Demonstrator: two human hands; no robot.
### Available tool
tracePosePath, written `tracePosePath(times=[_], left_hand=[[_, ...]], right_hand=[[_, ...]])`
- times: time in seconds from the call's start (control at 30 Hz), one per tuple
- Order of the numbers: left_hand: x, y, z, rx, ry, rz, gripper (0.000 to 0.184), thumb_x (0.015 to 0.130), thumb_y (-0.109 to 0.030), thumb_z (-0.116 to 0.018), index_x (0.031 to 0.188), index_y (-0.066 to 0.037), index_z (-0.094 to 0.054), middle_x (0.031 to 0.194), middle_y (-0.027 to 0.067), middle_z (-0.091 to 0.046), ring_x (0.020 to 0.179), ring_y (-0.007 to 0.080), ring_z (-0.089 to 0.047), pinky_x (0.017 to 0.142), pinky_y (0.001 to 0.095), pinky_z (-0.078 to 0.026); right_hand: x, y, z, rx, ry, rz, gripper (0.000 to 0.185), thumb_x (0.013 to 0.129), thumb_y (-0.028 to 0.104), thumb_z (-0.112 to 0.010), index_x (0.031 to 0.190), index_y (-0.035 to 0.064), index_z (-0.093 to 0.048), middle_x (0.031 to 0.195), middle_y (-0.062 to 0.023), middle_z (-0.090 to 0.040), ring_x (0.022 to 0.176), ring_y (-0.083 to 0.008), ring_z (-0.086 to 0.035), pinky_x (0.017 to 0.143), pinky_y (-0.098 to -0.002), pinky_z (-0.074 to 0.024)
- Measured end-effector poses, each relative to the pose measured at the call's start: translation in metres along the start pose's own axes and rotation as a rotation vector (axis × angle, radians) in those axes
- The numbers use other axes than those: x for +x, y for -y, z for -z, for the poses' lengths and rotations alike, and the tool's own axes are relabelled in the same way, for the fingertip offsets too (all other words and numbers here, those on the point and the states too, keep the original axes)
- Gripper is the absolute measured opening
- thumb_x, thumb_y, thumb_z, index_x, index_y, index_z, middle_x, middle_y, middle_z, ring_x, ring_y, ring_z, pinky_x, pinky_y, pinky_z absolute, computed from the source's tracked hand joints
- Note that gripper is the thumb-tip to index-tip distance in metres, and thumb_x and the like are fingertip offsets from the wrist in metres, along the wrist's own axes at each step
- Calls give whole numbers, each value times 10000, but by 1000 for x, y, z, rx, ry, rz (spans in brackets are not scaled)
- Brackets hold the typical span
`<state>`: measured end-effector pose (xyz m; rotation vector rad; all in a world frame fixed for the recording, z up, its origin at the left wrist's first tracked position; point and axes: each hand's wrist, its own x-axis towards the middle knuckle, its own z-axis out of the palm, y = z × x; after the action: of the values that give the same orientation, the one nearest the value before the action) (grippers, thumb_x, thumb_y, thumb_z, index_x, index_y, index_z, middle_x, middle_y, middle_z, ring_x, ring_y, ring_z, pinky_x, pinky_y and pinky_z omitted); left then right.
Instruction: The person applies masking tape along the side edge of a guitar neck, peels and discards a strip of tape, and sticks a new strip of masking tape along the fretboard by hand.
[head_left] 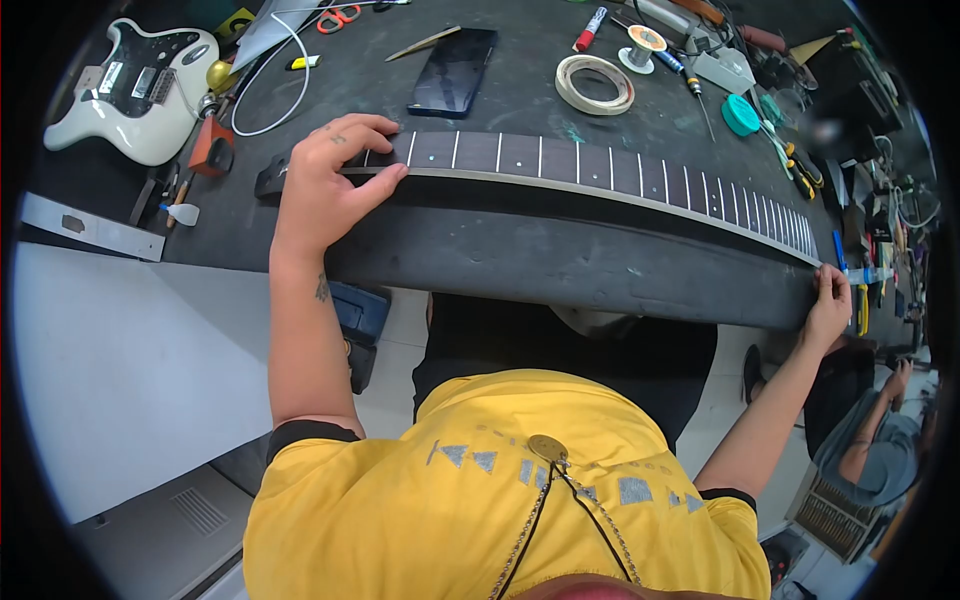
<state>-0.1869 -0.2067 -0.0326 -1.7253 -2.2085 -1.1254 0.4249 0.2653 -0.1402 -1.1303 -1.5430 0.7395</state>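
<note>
A long dark guitar neck with pale fret lines lies across the workbench, its headstock end at the left. My left hand is around the neck near that end, thumb on the near edge and fingers over the far edge. At the neck's right end, my right hand pinches the near corner between thumb and fingers. A black phone and a roll of tape lie beyond the neck.
A white guitar body sits at the back left. Red scissors, a solder spool and a teal lid are on the workbench. Another person is at the lower right.
</note>
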Motion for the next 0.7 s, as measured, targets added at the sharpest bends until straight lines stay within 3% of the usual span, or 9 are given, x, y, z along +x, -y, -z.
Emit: tracePosePath(times=[0.23, 0.7], left_hand=[[9, -11, -9, 134, -21, -88, 270, 739, -102, -904, 898, -18, -703, 1144, 117, -831, 1097, 321, -770, 1012, 413, -552], [20, -33, -29, 120, 20, -191, 243, 747, -61, -859, 951, -30, -731, 1166, 91, -826, 1123, 321, -752, 1103, 452, -517]], right_hand=[[-3, 8, -3, -41, 6, -6, 170, 1077, 182, -813, 1124, 23, -776, 1026, -20, -762, 958, -100, -702, 894, -256, -545], [2, 3, 0, -30, 41, 2, 172, 1078, 181, -813, 1110, 18, -769, 996, -16, -750, 926, -91, -671, 878, -243, -531]])
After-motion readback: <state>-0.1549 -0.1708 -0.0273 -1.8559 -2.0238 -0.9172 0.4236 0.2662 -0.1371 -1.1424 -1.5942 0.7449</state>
